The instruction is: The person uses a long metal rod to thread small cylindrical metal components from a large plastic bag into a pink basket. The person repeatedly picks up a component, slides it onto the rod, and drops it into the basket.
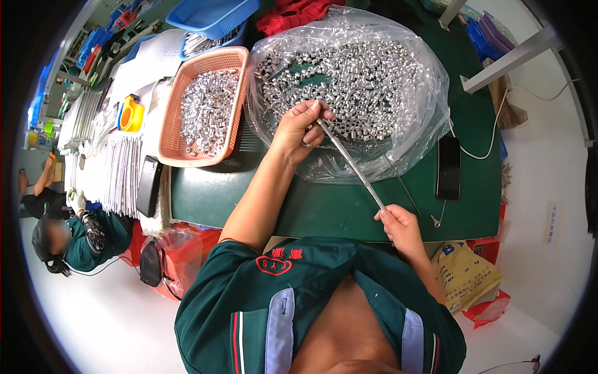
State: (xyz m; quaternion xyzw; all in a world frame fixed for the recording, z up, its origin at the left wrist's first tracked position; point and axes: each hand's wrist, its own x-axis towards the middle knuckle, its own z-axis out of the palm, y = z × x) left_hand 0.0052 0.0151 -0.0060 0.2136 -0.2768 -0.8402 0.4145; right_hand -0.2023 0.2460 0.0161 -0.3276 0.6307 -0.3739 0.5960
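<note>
A long, thin silver metal rod [353, 163] slants across in front of me. Its upper end is at the fingers of my left hand [300, 129], which are closed around it above the near edge of the bag; whether a small part is also between the fingertips is hidden. My right hand [402, 227] pinches the rod's lower end by the table's front edge. Beyond my left hand lies a wide clear plastic bag [420, 134], opened out and filled with many small silver metal sleeves [367, 87].
An orange basket [167, 118] of small metal parts stands left, with blue baskets [215, 19] behind. The green table [249, 206] carries a black phone [448, 168] at right and another dark phone [149, 186] at left. A co-worker [93, 240] sits far left; a metal post [511, 59] rises right.
</note>
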